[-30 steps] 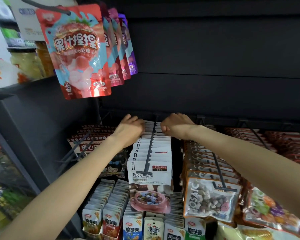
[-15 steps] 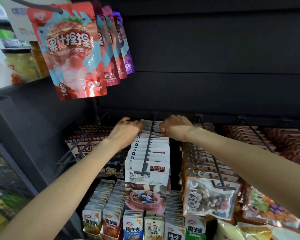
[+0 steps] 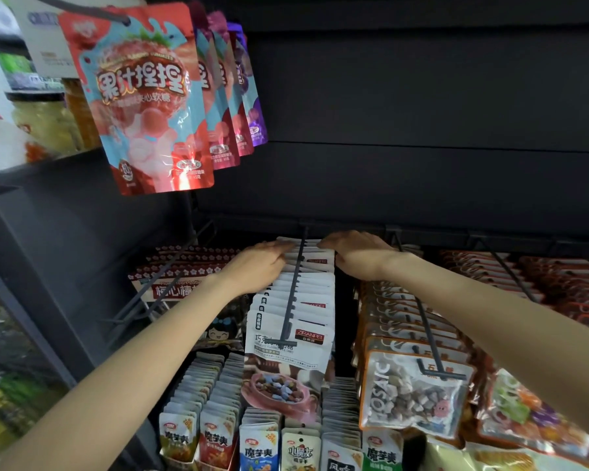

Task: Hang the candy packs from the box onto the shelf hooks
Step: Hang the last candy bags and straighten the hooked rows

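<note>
A long row of white chocolate candy packs (image 3: 291,334) hangs on a dark shelf hook (image 3: 295,283) in the middle of the view. My left hand (image 3: 257,265) lies on the left side of the rearmost packs, fingers stretched toward the hook. My right hand (image 3: 357,254) rests on the right side of the same packs, fingers bent over their top edges. Both hands press the back of the row near the rear rail (image 3: 354,226). The fingertips are partly hidden by the packs. The box is not in view.
Strawberry gummy bags (image 3: 143,96) hang from an upper hook at top left. Clear Mosaic candy bags (image 3: 412,389) fill the hook to the right, red packs (image 3: 558,283) beyond. Lollipop packs (image 3: 181,277) hang at left; small snack packs (image 3: 259,447) stand below.
Both hands have slid farther back along the hook, toward the rear rail, pushing the white packs back. The view has shifted slightly.
</note>
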